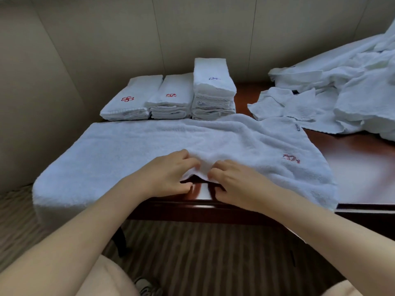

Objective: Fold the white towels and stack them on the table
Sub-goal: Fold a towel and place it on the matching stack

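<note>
table (363,167): dark glossy wood | wall (106,39): beige panels | left hand (171,174), right hand (233,182): apparently pinching towel (128,150) edge

Spread towel (132,150) lies flat across near part of table (361,167), its left end draping over table's left edge, near edge lifted at the middle. Left hand (171,174) and right hand (235,182) side by side at that lifted near edge, almost touching, each pinching the edge. Behind the towel, three stacks of folded towels in a row, touching: low left stack (128,101), middle stack (173,97), tallest right stack (213,88), all toward the padded wall (106,39). Right of the stacks, a loose heap of unfolded towels (342,90) covers table's far right. Floor (203,248) below near table edge; a shoe (147,286) on it.
</note>
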`<action>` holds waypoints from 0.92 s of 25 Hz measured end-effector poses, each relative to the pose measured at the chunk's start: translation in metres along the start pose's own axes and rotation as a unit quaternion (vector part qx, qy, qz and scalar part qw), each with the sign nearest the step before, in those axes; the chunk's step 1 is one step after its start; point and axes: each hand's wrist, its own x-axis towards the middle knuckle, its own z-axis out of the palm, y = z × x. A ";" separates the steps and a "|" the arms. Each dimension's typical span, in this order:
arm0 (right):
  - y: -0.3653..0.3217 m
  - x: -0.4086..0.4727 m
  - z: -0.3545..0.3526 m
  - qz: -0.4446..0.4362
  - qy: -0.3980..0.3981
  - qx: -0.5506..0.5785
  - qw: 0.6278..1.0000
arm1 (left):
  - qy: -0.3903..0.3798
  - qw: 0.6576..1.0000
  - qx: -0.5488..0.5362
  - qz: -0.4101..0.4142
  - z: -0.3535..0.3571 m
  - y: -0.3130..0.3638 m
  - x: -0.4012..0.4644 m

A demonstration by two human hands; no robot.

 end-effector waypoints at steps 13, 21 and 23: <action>-0.004 0.013 -0.071 0.139 -0.185 0.197 0.953 | 0.106 0.977 0.170 0.069 -0.020 0.035 0.007; 0.024 0.031 -0.047 0.210 0.050 0.182 0.959 | -0.228 0.960 -0.164 0.011 -0.040 0.035 -0.004; 0.030 0.032 -0.036 0.207 0.029 0.151 0.966 | -0.210 0.967 -0.146 0.013 -0.036 0.035 -0.007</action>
